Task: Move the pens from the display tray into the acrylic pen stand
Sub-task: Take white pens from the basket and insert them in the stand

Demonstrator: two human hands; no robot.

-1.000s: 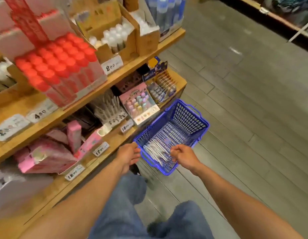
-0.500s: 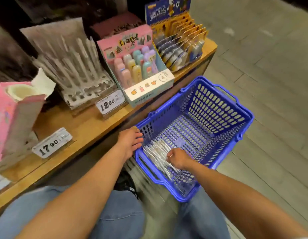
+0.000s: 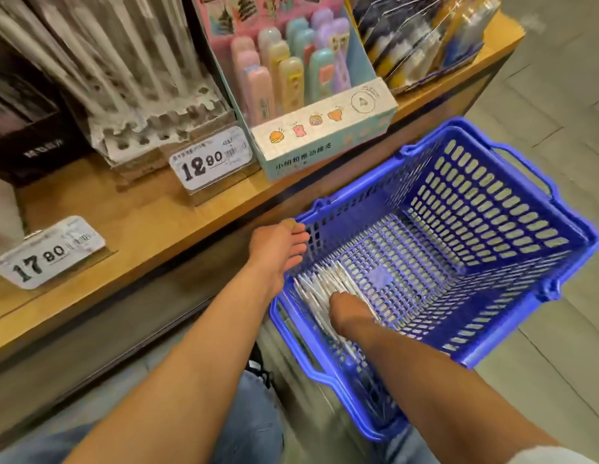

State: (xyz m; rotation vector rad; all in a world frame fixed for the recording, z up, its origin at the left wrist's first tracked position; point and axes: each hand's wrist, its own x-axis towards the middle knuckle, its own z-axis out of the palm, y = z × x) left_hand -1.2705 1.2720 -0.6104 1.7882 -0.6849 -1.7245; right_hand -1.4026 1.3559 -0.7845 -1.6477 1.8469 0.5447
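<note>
Head view: your left hand (image 3: 278, 252) rests loosely open on the blue basket (image 3: 492, 349) rim — your right hand (image 3: 350, 313) reaches inside onto the pens (image 3: 316, 289), grip hidden; basket's far half bare.

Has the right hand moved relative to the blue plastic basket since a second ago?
Yes. The right hand has gone from the blue plastic basket's near rim down inside, onto the white pens.

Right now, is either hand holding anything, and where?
The right hand reaches onto the pens in the basket; its grip is hidden. The left hand holds nothing.
</note>
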